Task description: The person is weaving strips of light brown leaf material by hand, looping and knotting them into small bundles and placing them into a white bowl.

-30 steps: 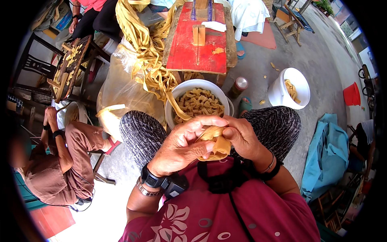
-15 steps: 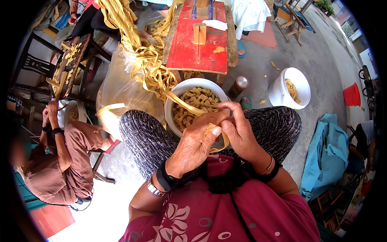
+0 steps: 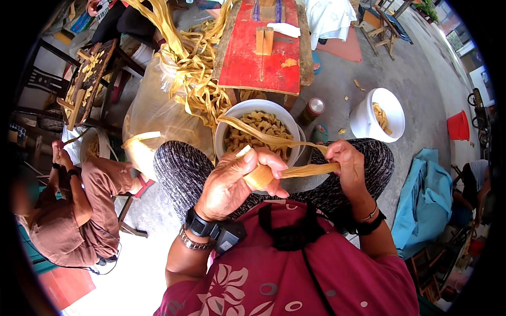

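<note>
- Smooth grey concrete floor (image 3: 421, 100) behind
- Clamped in fingers of left hand (image 3: 226, 184): flat, folded yellow bundle (image 3: 258, 177)
- Pinched in right hand (image 3: 349, 166): thin, creased strip (image 3: 311, 169), spanning both hands
- Just beyond: round white bucket (image 3: 219, 139)

No lettering can be read; the pale label (image 3: 226, 246) on the black wrist-worn box (image 3: 233, 235) is too small.

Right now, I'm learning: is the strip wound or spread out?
Partly wound: strip bundled in left hand, its length running to right hand.
</note>
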A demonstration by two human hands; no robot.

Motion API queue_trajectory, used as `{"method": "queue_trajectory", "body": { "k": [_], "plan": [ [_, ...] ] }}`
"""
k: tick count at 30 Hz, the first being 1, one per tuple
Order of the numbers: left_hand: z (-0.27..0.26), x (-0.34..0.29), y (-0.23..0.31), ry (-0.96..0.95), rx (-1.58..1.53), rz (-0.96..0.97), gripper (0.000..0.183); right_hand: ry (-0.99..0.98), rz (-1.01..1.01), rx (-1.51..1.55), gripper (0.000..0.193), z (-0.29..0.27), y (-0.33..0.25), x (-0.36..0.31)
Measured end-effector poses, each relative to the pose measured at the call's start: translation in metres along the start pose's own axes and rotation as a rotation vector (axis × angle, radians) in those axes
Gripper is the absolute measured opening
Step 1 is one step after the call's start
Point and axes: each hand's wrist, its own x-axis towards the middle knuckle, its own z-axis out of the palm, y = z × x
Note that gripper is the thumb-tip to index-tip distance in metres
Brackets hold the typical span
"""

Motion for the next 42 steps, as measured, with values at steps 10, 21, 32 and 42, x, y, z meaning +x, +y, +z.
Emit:
{"method": "queue_trajectory", "body": {
  "k": [10, 21, 32, 42],
  "plan": [
    [-0.005, 0.016, -0.007, 0.016, 0.228, -0.027, 0.049, -0.627, 0.321, 0.338, 0.031, 0.044, -0.025, 0.015],
    [-0.021, 0.022, 0.001, 0.110, -0.016, 0.038, 0.049, -0.521, 0.144, -0.030, 0.034, 0.037, -0.026, 0.025],
    [-0.019, 0.033, -0.002, 0.369, 0.365, -0.151, 0.020, -0.500, 0.172, -0.094, 0.025, 0.042, -0.004, 0.034],
    [-0.030, 0.042, 0.000, 0.395, 0.258, 0.018, 0.011, -0.466, 0.034, -0.164, 0.025, 0.051, -0.012, 0.049]
  ]
}}
